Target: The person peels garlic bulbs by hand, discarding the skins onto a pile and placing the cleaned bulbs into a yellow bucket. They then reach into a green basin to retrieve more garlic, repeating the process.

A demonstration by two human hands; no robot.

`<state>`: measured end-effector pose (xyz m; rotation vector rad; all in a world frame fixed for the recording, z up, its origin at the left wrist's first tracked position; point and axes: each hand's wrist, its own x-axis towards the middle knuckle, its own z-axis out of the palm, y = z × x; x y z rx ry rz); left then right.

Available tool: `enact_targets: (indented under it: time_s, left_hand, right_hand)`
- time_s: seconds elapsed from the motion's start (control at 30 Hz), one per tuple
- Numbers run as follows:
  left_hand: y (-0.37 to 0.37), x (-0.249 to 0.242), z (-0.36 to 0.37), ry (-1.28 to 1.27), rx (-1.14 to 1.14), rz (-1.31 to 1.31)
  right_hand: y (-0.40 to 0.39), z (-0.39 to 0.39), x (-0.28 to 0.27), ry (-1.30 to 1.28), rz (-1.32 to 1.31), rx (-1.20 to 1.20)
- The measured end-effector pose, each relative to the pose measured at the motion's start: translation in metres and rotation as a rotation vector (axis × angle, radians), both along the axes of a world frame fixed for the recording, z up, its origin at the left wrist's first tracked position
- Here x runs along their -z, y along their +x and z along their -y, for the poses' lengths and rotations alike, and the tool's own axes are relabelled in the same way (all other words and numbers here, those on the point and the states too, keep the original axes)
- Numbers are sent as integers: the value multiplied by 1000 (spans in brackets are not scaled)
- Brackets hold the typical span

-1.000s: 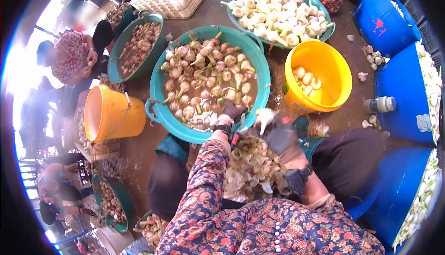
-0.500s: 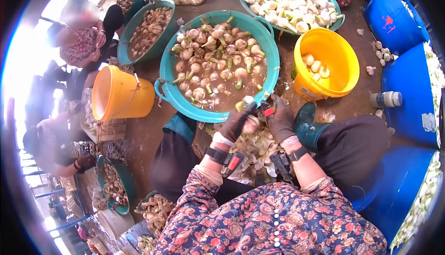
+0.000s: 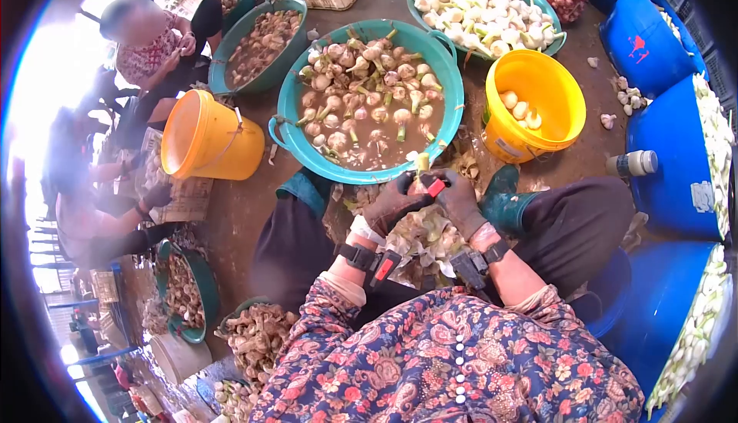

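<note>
Gloved hands meet over a garlic bulb [image 3: 420, 168].
Left hand [image 3: 392, 204] and right hand [image 3: 460, 199] both grip it, mostly hiding it; a red-handled tool [image 3: 435, 186] peeks between them.

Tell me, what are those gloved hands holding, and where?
A garlic bulb, pinched between both hands' fingers: left hand round its body, right hand beside, with a red-handled tool.

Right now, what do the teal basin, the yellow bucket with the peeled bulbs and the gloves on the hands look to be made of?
Teal basin: likely moulded plastic, smooth, even colour, with a moulded handle.
Yellow bucket: also plastic by its look, glossy walls with a label stuck on the side.
Gloves on the left hand and right hand: dark, matt, probably coated fabric; too soiled to tell more.
</note>
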<state>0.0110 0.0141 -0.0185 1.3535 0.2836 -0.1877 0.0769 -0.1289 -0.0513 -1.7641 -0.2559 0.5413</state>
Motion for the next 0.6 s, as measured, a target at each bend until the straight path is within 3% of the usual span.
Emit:
enact_targets:
  time_s: [0.2,0.33,0.43,0.47,0.53,0.6]
  left_hand:
    - [-17,-23,11,914,-73,254]
    - [-17,-19,1,924,15,292]
    - [-17,-23,-14,310,132,4]
    - [-19,-24,-19,88,128,-67]
    - [-23,-16,-27,-231,8,-18]
    - [-21,-17,-17,-203,-64,5]
  right_hand:
    - [-2,2,-46,-360,123,-160]
    - [-3,3,-38,-382,146,-194]
    - [5,15,-46,-43,-166,-294]
    - [13,24,-51,176,-415,-325]
    - [12,20,-42,467,-703,-163]
    - [7,13,-40,306,-704,-55]
